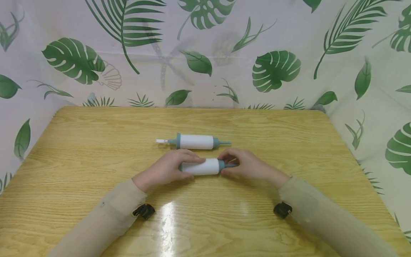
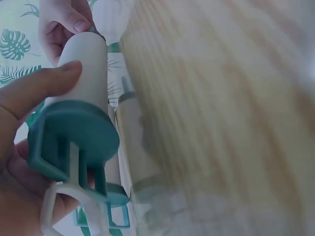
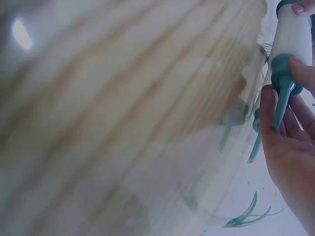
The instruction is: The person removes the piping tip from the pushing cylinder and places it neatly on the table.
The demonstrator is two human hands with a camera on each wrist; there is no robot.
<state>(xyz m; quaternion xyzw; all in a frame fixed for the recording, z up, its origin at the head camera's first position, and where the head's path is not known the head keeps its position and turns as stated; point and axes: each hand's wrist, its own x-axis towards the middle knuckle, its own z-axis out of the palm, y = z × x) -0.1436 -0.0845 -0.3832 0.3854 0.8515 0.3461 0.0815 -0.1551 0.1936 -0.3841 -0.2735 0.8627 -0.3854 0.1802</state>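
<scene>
A white-barrelled caulking gun [image 1: 208, 166] with teal end caps lies across between my two hands, its thin teal nozzle [image 3: 282, 103] toward the right. My left hand [image 1: 168, 167] grips the barrel near its rear end, thumb on the white side. In the left wrist view, the teal rear plate [image 2: 74, 132] and a white trigger-like part [image 2: 78, 194] show below the thumb. With thumb and fingers, my right hand [image 1: 247, 166] holds the teal front cap [image 3: 283, 66] around the nozzle. The left hand covers the rear part in the head view.
A second, matching caulking gun [image 1: 196, 142] lies just behind the held one on the wood-grain table [image 1: 205, 221], nozzle to the right and white-tipped handle end to the left. Leaf-patterned cloth [image 1: 224, 82] rises behind the table's far edge.
</scene>
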